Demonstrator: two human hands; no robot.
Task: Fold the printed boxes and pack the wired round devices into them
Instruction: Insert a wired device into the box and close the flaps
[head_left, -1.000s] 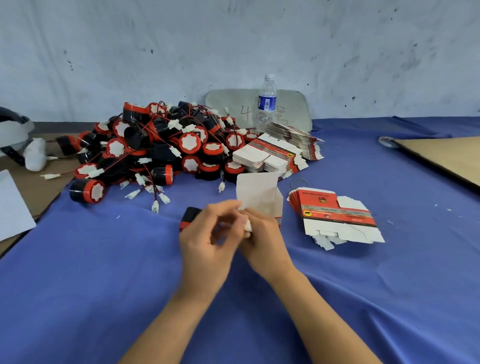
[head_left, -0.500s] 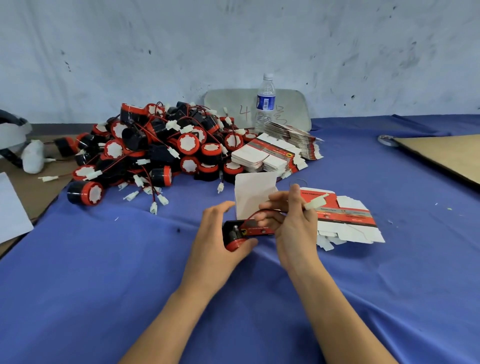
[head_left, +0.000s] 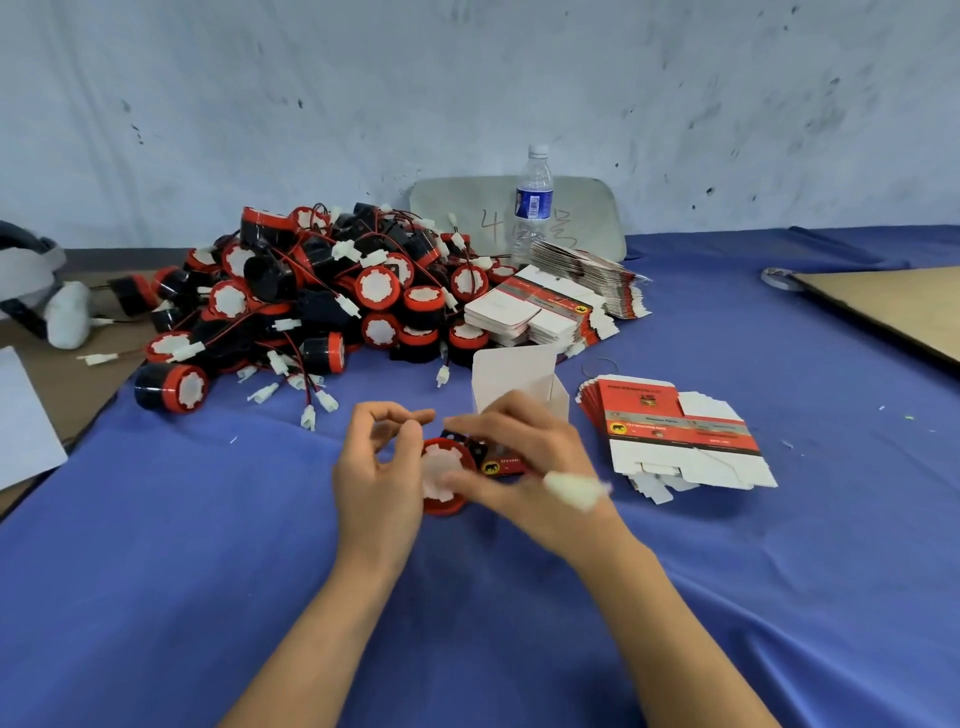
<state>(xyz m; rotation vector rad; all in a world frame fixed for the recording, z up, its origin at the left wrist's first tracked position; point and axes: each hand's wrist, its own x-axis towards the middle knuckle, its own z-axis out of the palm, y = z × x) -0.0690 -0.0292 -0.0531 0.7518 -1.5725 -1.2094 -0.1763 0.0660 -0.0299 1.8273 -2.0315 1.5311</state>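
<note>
One round wired device (head_left: 444, 475), black with a red rim and white face, sits between my hands just above the blue cloth. My left hand (head_left: 376, 467) grips its left side, thumb and forefinger curled above it. My right hand (head_left: 524, 462) reaches over its right side and holds its wire; the white connector (head_left: 574, 488) swings blurred by my right wrist. The folded printed box (head_left: 514, 382) stands behind my right hand with its white flap up, its red printed side (head_left: 501, 466) low by my fingers.
A big pile of the same devices (head_left: 311, 301) lies at the back left. Stacks of flat printed boxes lie at the right (head_left: 675, 431) and behind (head_left: 540, 312). A water bottle (head_left: 532, 202) stands by the wall. Brown cardboard (head_left: 893, 306) lies far right, white paper (head_left: 21, 421) far left.
The device has turned its white face up towards me and come nearer. My right hand has swung over it, carrying the wire's connector from above the flat boxes down to my wrist.
</note>
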